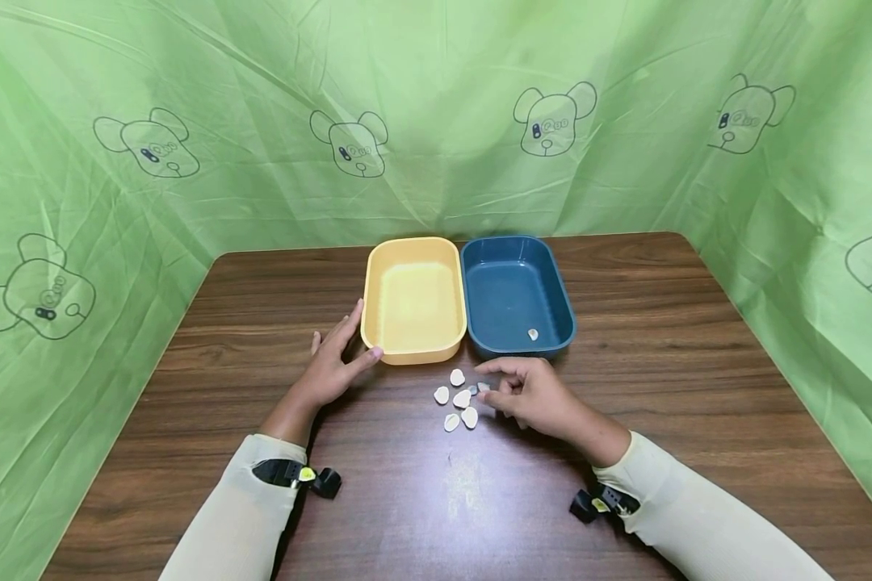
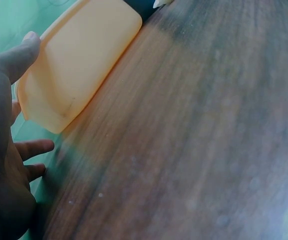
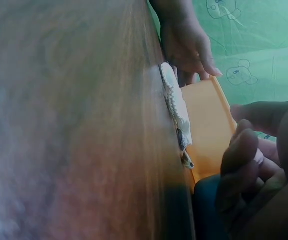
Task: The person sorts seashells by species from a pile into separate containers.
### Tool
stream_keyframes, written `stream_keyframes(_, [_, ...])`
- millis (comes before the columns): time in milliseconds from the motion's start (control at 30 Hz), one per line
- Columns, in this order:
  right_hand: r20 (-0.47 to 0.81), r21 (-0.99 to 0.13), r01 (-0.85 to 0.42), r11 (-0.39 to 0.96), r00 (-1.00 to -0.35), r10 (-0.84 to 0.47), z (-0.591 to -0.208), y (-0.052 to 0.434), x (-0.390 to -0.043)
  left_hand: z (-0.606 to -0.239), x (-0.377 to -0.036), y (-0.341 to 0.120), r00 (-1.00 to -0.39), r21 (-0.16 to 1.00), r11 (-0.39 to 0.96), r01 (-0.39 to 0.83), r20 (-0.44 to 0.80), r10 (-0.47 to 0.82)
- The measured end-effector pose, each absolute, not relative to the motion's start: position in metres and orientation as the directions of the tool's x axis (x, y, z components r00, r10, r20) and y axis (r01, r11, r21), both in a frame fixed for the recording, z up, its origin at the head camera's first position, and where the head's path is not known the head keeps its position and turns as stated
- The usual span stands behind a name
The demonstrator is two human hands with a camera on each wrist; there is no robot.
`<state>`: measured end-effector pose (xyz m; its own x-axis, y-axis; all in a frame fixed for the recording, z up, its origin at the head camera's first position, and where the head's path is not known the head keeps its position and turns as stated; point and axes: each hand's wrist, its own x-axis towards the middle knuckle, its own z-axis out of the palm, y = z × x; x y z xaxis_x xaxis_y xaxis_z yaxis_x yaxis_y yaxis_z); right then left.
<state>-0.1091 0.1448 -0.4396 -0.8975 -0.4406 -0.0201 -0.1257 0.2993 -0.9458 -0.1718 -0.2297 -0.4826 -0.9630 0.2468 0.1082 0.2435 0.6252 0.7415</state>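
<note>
six pale shells (image 1: 469,417), two small grey pieces (image 1: 483,387), two trays (image 1: 517,298), two hands (image 1: 327,373)

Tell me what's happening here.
A person's left grip rests against the yellow tub. Their right grip, thumb and forefinger apart, is at a small cluster of white shell-like pieces and grey pieces on the wooden table. One pale piece lies inside the blue tub.

The left hand (image 1: 332,363) is spread, thumb (image 1: 362,364) apart — the right hand (image 1: 536,395) points inward, index finger (image 1: 497,366) extended.
</note>
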Motion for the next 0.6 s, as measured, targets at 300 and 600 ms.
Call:
stream_keyframes(300, [-0.047, -0.911, -0.169, 0.376, -0.864, -0.501, -0.442, 0.147, -0.111, -0.469, -0.166, -0.226, -0.966, 0.743, 0.630, 0.226, 0.087, 0.244])
stream_keyframes(600, [-0.109, -0.882, -0.136, 0.452, -0.873, -0.475, -0.442, 0.148, -0.111, -0.467, -0.166, -0.225, -0.968, 0.726, 0.656, 0.207, 0.055, 0.245])
